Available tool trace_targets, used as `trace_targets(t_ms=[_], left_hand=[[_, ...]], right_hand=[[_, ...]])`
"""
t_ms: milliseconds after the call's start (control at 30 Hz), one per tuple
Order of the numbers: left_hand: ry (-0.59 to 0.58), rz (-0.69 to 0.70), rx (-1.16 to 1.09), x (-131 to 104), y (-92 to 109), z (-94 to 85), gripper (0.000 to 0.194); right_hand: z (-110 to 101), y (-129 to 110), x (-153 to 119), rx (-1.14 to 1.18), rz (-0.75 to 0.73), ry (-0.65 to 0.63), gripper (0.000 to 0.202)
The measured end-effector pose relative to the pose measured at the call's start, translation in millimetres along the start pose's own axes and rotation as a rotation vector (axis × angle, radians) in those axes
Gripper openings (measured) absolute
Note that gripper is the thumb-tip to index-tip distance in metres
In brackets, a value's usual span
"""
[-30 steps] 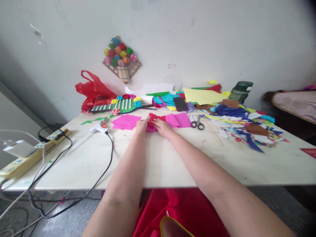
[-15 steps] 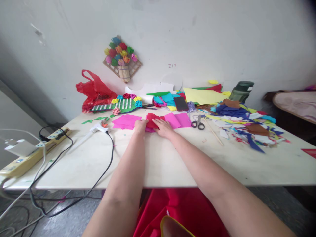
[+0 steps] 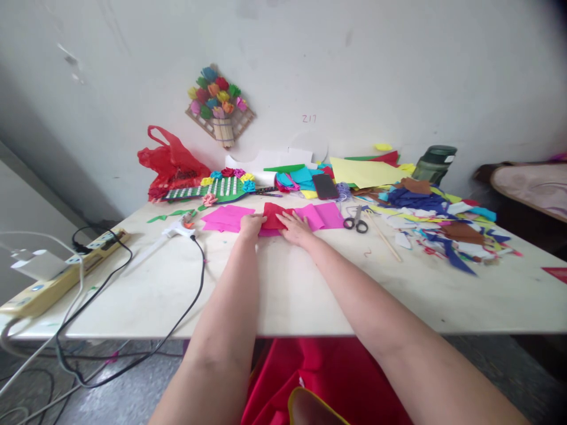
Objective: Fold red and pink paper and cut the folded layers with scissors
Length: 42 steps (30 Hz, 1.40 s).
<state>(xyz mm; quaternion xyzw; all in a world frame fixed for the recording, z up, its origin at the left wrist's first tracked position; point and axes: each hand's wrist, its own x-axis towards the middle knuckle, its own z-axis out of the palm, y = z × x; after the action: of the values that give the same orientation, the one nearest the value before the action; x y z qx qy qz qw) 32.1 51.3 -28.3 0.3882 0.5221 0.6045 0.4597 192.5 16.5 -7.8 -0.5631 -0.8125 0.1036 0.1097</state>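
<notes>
A red sheet of paper (image 3: pixel 273 213) lies on the table over bright pink sheets (image 3: pixel 228 218), which stick out on both sides. My left hand (image 3: pixel 252 225) is at the red sheet's left edge, its thumb reaching onto it and its fingers drawn together, partly hidden from me. Flat on the red sheet's right part rests my right hand (image 3: pixel 296 229), fingers spread, with more pink paper (image 3: pixel 328 215) beyond it. Just right of the pink paper lie black-handled scissors (image 3: pixel 355 222).
A white glue gun (image 3: pixel 179 226) with a black cord lies left, near a power strip (image 3: pixel 62 277). Behind are a flower-trimmed green craft piece (image 3: pixel 221 189), a red bag (image 3: pixel 172 159) and a phone (image 3: pixel 325 186). Scraps (image 3: pixel 460 233), wooden sticks (image 3: pixel 384 237) and a bottle (image 3: pixel 434 165) stand right.
My right hand has shifted slightly to the right over the red sheet, its fingers spreading. My left hand stays almost in place at the left edge.
</notes>
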Motion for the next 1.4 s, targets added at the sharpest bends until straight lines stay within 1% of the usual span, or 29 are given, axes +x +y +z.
trace_targets(t_ms=[267,400,567,733,800,933,1000,1133,1400], left_hand=[[0.000,-0.040,-0.027,-15.5,14.0,4.5,0.033],[-0.002,-0.037,-0.058,-19.7,18.4,6.0,0.038],[-0.045,-0.025,-0.108,-24.3,21.7,5.9,0.040],[-0.131,-0.015,-0.113,-28.3,23.3,5.2,0.040],[-0.133,-0.016,-0.109,-29.0,23.5,5.6,0.048],[-0.064,-0.031,-0.128,-29.5,23.3,7.2,0.082],[-0.062,-0.017,-0.138,-30.0,23.2,7.7,0.089],[-0.098,0.019,-0.136,-31.1,23.0,7.3,0.086],[-0.087,0.003,-0.129,-27.7,20.4,6.1,0.086]], right_hand=[[-3.3,-0.7,-3.4,-0.005,-0.037,-0.009,0.050],[-3.7,-0.2,-3.6,-0.010,-0.042,-0.010,0.052],[-6.0,-1.9,-5.4,-0.014,-0.047,-0.022,0.054],[-7.0,-3.9,-6.2,-0.044,-0.044,-0.033,0.054],[-6.3,-3.8,-5.7,-0.054,-0.045,-0.034,0.054],[-4.4,-2.9,-4.2,-0.053,-0.043,-0.043,0.053],[-3.8,-2.8,-3.8,-0.047,-0.041,-0.043,0.052],[-4.0,-3.7,-4.5,-0.045,-0.042,-0.042,0.052],[-5.1,-5.3,-6.4,-0.047,-0.057,-0.044,0.051]])
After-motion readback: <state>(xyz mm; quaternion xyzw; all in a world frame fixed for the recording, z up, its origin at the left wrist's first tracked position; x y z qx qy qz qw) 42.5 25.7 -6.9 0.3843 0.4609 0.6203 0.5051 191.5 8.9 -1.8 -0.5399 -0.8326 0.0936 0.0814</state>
